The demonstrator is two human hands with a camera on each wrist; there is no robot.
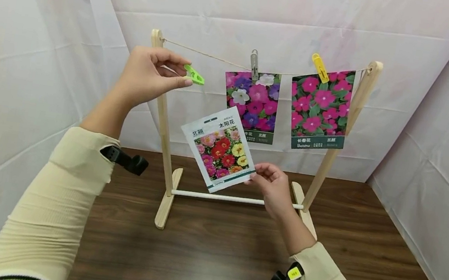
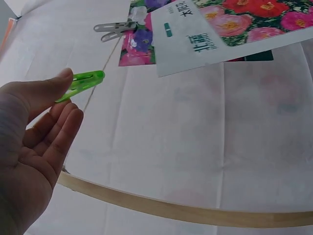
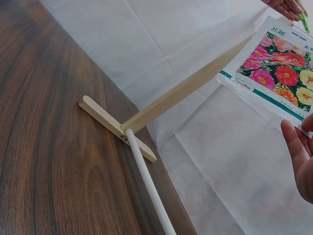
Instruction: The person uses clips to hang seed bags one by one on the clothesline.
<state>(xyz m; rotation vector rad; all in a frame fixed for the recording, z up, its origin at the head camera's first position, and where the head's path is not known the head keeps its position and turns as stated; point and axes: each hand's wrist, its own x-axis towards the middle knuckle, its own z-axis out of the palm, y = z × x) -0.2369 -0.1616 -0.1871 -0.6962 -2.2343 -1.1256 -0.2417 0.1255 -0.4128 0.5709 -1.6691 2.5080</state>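
My left hand (image 1: 152, 72) pinches a green clothespin (image 1: 194, 75) between thumb and fingers, near the left end of the string (image 1: 208, 54). In the left wrist view the green clothespin (image 2: 84, 84) points toward the string. My right hand (image 1: 271, 187) pinches the lower right corner of a white seed packet (image 1: 223, 151) with red, pink and yellow flowers, held tilted in front of the rack. Behind it, a packet of purple and pink flowers (image 1: 258, 97) hangs from a grey clothespin (image 1: 254, 64). Further right, a packet of magenta flowers (image 1: 320, 105) hangs from a yellow clothespin (image 1: 320, 68).
The string spans two wooden posts (image 1: 343, 133) of a rack with flat feet (image 1: 167, 203) and a white crossbar (image 1: 220, 198). It stands on a dark wooden table (image 1: 200, 251). Pale cloth (image 1: 278, 4) hangs behind and at both sides.
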